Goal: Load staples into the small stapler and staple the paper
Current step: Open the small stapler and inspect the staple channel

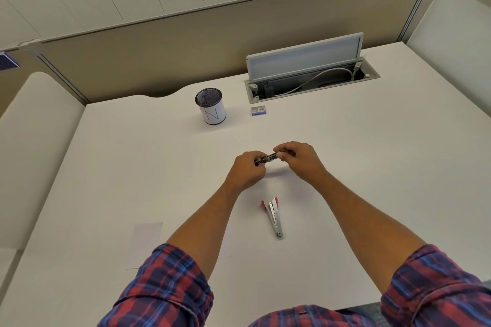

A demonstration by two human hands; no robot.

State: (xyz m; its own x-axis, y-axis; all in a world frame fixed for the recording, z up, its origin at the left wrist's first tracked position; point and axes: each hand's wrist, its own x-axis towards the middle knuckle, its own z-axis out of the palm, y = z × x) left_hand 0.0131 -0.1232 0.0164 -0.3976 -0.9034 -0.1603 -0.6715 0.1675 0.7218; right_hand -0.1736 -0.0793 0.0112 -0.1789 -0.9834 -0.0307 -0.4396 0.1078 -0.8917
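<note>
While both hands [276, 164] pinch a small dark metal stapler [268, 160], its jaws look parted.

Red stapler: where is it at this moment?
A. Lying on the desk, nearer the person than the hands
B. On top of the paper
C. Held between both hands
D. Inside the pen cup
A. The red stapler lies open on the desk, untouched, nearer the person than both hands; the left hand and right hand hold a small dark stapler between them.
</note>
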